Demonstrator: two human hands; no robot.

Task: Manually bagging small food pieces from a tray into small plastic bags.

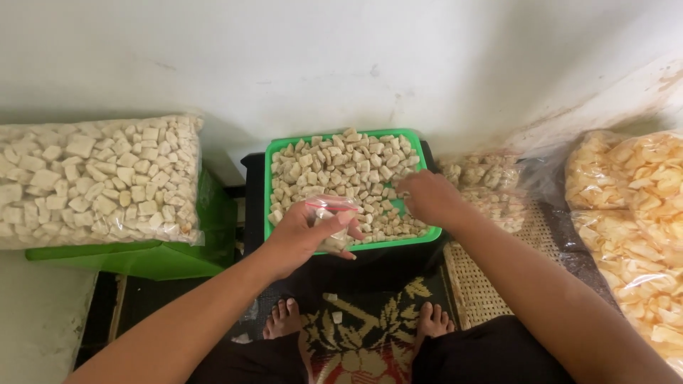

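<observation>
Left hand (302, 235) gripping small clear bag (333, 224) mouth tilting up-right, right hand (425, 198) pinching pale pieces (341, 167) in green tray (274, 153) frame centre, big filled sack (92, 178) lying upper left.

A plain white wall (341, 57) fills the far side, stained brownish at the right. Near, a dark patterned mat (356, 341) and a woven mat (477, 284) cover the floor.

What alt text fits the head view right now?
Left hand holds a small clear plastic bag of pale crackers while the right hand reaches into a green tray of them. A large filled bag lies left; bags of yellow chips right.
</observation>
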